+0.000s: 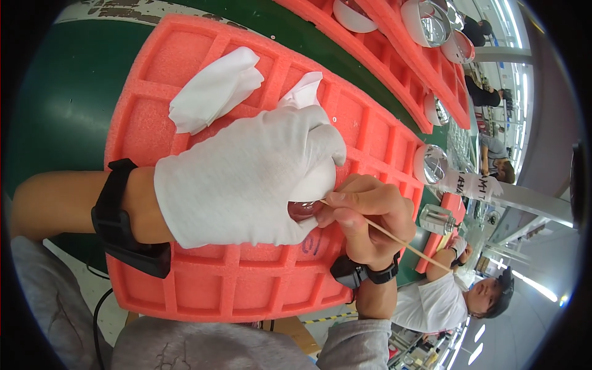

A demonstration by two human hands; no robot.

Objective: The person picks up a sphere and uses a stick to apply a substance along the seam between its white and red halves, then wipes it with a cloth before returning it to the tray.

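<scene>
Gripping a white dome-shaped part over the red foam tray: left hand, in a white cloth glove, fingers curled round the part, palm down, black band on the wrist. Pinching a thin wooden stick: right hand, bare, thumb and fingers pressed together on the stick near its tip, black watch on the wrist. Stick tip set at the part's lower rim, where a shiny reddish inside shows; far end slanting off down and right. Part held just above a tray cell near the tray's right half, touching the glove, beside the right fingertips.

Tray divided into square cells, most in view bare. Crumpled white cloth lying across cells near the upper left; a second white scrap sticking up behind the glove. Further red trays beyond on the green table, holding white domes with mirrored insides. One more such dome just off the tray's right edge. Small clear glass jar near the right hand, contents not discernible. Another person in a white shirt seated lower right.
</scene>
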